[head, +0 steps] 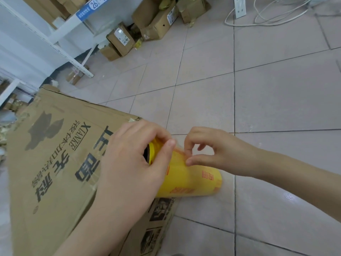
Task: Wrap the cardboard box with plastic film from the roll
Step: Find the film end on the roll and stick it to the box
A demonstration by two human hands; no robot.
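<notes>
Pale tiled floor point(276, 98) spreads ahead of me. Far left stands white shelving point(60, 34) with a blue label point(92, 7), small cartons point(120, 38) heaped beside it. Far right lie a white power strip point(239, 6) and looped cables point(267, 23).

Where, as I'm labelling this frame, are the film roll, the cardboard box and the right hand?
film roll point(191, 180): head view, on its yellow side.
cardboard box point(60, 163): head view, on its printed top face.
right hand point(221, 150): head view, on the back of the hand.

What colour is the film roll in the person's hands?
Yellow with orange-red printing; the roll shows best in the head view.
</notes>
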